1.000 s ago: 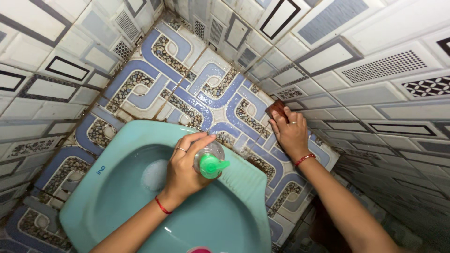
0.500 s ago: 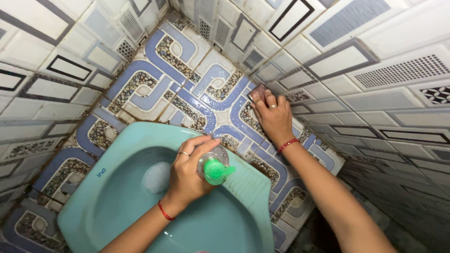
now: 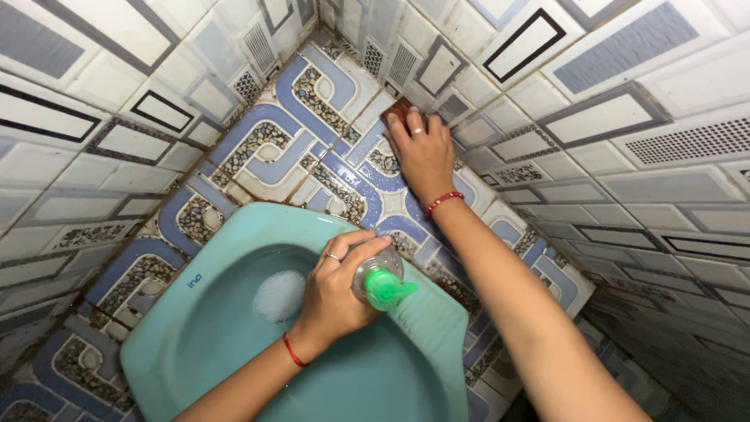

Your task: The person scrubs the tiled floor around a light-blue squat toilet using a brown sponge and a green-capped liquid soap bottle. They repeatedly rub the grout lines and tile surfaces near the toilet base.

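Right hand has slid further up the patterned floor tiles toward the corner since the earlier frame, pressed flat over a brown scrubber (only its edge peeks past the fingertips). Palm down, fingers together, red thread bracelet at the wrist. Left hand stays wrapped round a clear bottle with green pump top, gripping it tilted over the rim of the teal squat toilet pan. Patch of white foam sits inside the pan, just left of that hand. Wall tiles rise on both sides.
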